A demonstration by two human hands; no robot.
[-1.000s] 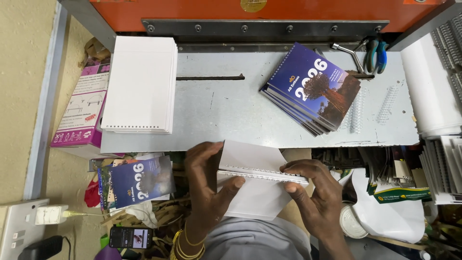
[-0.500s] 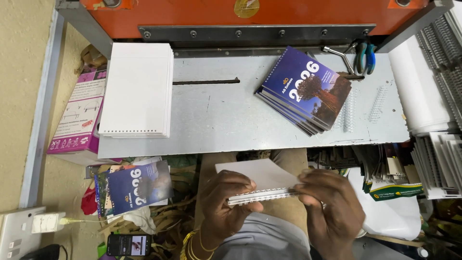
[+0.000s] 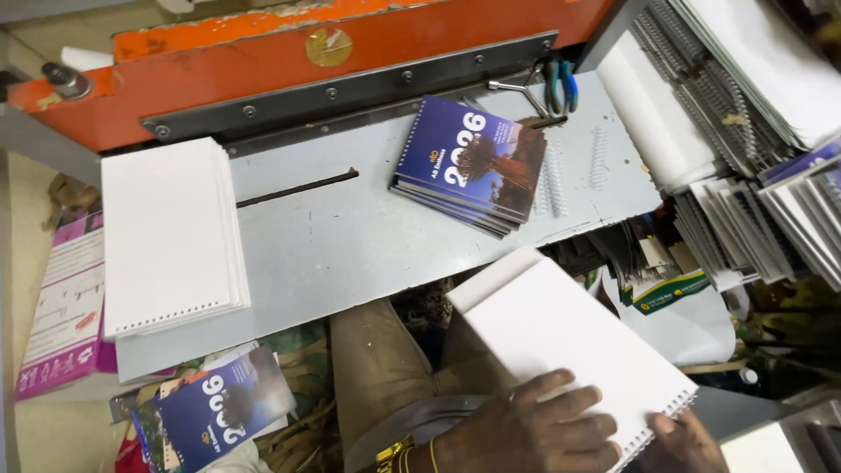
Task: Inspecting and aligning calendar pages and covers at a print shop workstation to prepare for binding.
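Item: white pad [image 3: 569, 342], wire-bound along one short edge, held over my lap below the near edge of the surface [image 3: 350, 245].

Lie: tilted; long axis runs from its upper-left corner, near the surface's near edge, down-right to the bound edge by my hands.

Left hand [image 3: 526, 429]: fingers spread flat on top of the pad near its lower end, pressing, not curled round it. The pad lies up and to the right of this hand.

Right hand [image 3: 688, 442]: at the pad's lower right corner, thumb at the wire binding; mostly out of view, so I cannot tell how far it closes. It is the nearer hand to the bound edge.

On the surface: stack of white sheets [image 3: 171, 236] at the left edge; pile of blue booklets [image 3: 469, 166] toward the far right, well apart from the pad. Spare coils [image 3: 552, 180] just beside the booklets.
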